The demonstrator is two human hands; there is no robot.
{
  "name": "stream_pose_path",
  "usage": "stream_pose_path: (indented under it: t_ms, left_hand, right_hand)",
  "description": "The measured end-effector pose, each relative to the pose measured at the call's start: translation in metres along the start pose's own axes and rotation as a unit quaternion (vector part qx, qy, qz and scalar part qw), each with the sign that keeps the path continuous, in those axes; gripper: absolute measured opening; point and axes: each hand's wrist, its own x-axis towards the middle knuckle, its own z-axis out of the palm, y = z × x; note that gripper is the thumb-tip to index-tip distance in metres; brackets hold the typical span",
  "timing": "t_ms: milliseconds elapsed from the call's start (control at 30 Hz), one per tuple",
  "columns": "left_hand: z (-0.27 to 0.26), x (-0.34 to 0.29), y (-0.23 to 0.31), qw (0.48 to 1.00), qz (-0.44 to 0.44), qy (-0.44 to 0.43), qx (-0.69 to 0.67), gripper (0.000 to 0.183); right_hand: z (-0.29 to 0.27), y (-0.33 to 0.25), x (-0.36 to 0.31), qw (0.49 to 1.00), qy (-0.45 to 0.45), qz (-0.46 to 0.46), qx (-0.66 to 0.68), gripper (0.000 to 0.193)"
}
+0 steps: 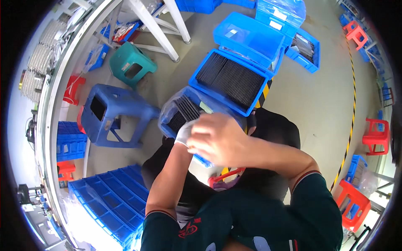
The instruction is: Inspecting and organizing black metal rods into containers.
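Note:
My left hand wears a white glove, and its fingers are mostly hidden behind my right hand. My right hand looks bare and is smeared by motion. It crosses over the left one, its curled fingers on the glove's cuff at the wrist. Just beyond both hands stands a blue crate lined with clear plastic. Inside lie dark, thin, ribbed strips and a pale green piece. Whether the left fingers touch the strips cannot be seen.
Behind it, a blue crate holds rows of dark strips. More blue crates are stacked farther back. To the left are a blue stool, a green stool and a large blue crate stack. Red stools line the right.

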Motion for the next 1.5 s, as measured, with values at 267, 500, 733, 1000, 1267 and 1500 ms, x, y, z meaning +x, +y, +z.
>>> stream_pose_path:
  t_ms: [267,500,733,1000,1267,1500]
  left_hand:
    - [-0.007,0.069,0.003,0.93,-0.229,0.235,0.166,0.01]
    - [-0.036,0.195,0.04,0.866,-0.222,0.263,0.363,0.007]
    - [-0.051,0.322,0.059,0.738,-0.173,0.315,0.571,0.012]
    - [-0.142,0.427,0.061,0.679,-0.037,0.381,0.627,0.011]
    - [-0.042,0.432,0.055,0.45,-0.107,0.326,0.825,0.036]
    - [-0.051,0.435,0.062,0.392,-0.01,0.379,0.838,0.036]
  right_hand:
    - [-0.067,0.014,-0.085,0.992,0.003,0.112,0.052,0.021]
    - [-0.083,0.037,-0.109,0.976,0.025,0.211,0.052,0.019]
    - [-0.099,0.049,-0.117,0.962,0.011,0.247,0.12,0.015]
    - [-0.112,0.077,-0.11,0.952,0.01,0.288,0.106,0.031]
    - [-0.115,0.079,-0.115,0.941,0.024,0.325,0.089,0.035]
    - [-0.117,0.081,-0.113,0.938,0.03,0.334,0.088,0.037]
